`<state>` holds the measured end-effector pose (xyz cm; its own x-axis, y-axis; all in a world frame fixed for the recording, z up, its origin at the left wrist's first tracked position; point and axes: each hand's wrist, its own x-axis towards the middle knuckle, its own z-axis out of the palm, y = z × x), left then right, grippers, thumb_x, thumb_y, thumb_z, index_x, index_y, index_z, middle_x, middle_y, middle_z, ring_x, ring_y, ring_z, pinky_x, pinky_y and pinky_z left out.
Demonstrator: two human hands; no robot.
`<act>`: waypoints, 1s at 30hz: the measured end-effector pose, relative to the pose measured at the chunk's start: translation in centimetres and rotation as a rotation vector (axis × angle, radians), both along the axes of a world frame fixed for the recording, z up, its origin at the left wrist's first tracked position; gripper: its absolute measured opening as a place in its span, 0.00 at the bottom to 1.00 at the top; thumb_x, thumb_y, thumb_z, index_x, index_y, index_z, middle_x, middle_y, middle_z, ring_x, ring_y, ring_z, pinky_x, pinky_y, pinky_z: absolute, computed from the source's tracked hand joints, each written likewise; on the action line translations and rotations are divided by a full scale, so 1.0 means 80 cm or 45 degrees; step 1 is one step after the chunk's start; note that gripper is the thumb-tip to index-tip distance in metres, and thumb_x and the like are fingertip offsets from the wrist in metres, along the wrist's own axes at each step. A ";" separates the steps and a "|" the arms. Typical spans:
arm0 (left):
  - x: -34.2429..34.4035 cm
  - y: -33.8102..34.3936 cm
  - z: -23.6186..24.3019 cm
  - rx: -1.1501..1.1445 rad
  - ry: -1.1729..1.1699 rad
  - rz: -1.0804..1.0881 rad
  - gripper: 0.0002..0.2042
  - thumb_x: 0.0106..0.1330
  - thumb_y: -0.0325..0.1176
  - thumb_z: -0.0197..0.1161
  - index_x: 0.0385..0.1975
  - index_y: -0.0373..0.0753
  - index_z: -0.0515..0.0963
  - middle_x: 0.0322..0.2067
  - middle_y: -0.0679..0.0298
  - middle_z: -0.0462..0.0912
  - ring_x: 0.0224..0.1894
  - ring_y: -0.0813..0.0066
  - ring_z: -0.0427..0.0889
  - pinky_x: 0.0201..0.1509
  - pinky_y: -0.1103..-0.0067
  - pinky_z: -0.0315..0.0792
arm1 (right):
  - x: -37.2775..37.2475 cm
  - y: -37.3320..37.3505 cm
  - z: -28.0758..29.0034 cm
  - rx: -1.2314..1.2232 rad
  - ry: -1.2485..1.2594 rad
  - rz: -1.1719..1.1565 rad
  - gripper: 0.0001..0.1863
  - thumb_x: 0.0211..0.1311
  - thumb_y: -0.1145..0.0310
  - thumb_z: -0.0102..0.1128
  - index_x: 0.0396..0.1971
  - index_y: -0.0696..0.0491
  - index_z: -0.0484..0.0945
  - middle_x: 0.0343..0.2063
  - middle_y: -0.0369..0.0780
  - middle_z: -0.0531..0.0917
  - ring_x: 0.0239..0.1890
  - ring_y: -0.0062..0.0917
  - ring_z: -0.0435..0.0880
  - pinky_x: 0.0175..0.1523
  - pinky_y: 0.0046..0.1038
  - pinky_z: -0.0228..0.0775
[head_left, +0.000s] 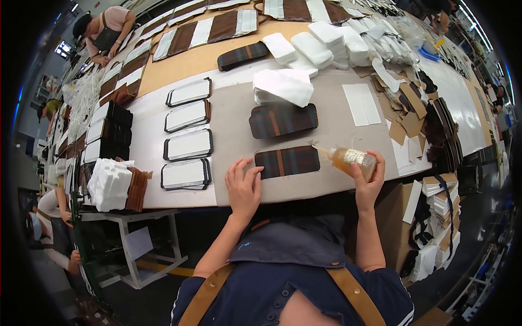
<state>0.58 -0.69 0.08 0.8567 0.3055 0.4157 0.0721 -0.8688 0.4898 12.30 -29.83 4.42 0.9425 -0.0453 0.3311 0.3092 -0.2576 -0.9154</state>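
My right hand (368, 182) grips a clear squeeze bottle (353, 158) of amber liquid. The bottle is tilted, and its narrow nozzle points left at the top right corner of a dark plaid panel (299, 162) with a brown stripe. At that panel's left end, my left hand (243, 185) rests with fingers apart, its fingertips at the edge. Just beyond lies a stack of matching plaid panels (302, 120). A pile of white padding pieces (283, 87) covers its far side.
Several white-faced, dark-edged panels (187, 145) form a column on the left. Beside them stand white foam blocks (110, 185) and dark stacks (115, 130). White pads (312, 49) and cardboard scraps (411, 103) lie far and right. A box of offcuts (399, 225) stands lower right. Other people work leftward.
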 end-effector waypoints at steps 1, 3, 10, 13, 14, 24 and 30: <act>0.000 0.000 0.000 -0.002 0.002 0.002 0.09 0.68 0.28 0.65 0.46 0.44 0.84 0.59 0.61 0.78 0.68 0.53 0.70 0.72 0.57 0.60 | 0.000 0.000 -0.001 0.005 0.010 0.003 0.26 0.63 0.69 0.75 0.58 0.55 0.75 0.52 0.39 0.78 0.55 0.27 0.78 0.62 0.29 0.70; 0.000 -0.001 0.002 0.007 0.003 0.008 0.09 0.68 0.28 0.66 0.46 0.44 0.84 0.59 0.61 0.78 0.69 0.53 0.70 0.73 0.57 0.60 | 0.000 0.000 -0.001 0.010 0.021 0.009 0.26 0.63 0.69 0.75 0.58 0.55 0.75 0.52 0.39 0.78 0.55 0.27 0.78 0.62 0.29 0.70; 0.000 -0.001 0.001 0.002 0.010 0.012 0.09 0.68 0.28 0.66 0.46 0.45 0.85 0.60 0.61 0.78 0.69 0.53 0.69 0.73 0.57 0.59 | 0.000 0.000 -0.004 -0.019 0.008 -0.016 0.25 0.64 0.69 0.75 0.58 0.55 0.75 0.54 0.39 0.78 0.55 0.27 0.78 0.62 0.29 0.70; 0.000 -0.001 0.002 0.001 0.013 0.016 0.09 0.68 0.28 0.66 0.46 0.44 0.85 0.60 0.61 0.78 0.69 0.53 0.69 0.73 0.57 0.59 | -0.001 0.002 -0.003 -0.022 0.007 -0.016 0.25 0.64 0.69 0.75 0.58 0.55 0.75 0.54 0.38 0.78 0.55 0.27 0.78 0.62 0.29 0.70; 0.000 -0.001 0.003 -0.017 0.008 0.017 0.09 0.68 0.28 0.65 0.46 0.44 0.85 0.60 0.61 0.79 0.70 0.53 0.69 0.73 0.57 0.59 | -0.001 0.003 -0.002 -0.026 0.004 -0.018 0.25 0.64 0.69 0.75 0.58 0.56 0.75 0.54 0.38 0.78 0.55 0.27 0.78 0.62 0.29 0.70; -0.011 0.027 0.012 -0.176 -0.188 0.075 0.09 0.69 0.24 0.63 0.45 0.41 0.84 0.58 0.61 0.80 0.69 0.53 0.70 0.73 0.59 0.59 | -0.007 0.017 -0.006 -0.083 -0.053 0.003 0.25 0.64 0.69 0.76 0.58 0.56 0.75 0.52 0.39 0.79 0.54 0.28 0.78 0.62 0.29 0.70; -0.014 0.034 -0.002 -0.164 -0.194 0.093 0.09 0.68 0.23 0.63 0.44 0.43 0.85 0.58 0.63 0.80 0.68 0.54 0.71 0.71 0.60 0.61 | -0.012 0.042 -0.008 -0.113 -0.111 0.090 0.27 0.62 0.70 0.78 0.58 0.56 0.75 0.50 0.41 0.81 0.52 0.30 0.80 0.60 0.31 0.72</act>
<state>-0.52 2.00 -0.05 0.7604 0.4232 0.4925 0.0489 -0.7936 0.6064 11.31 -26.51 3.81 0.9099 0.0533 0.4113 0.4066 -0.3110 -0.8591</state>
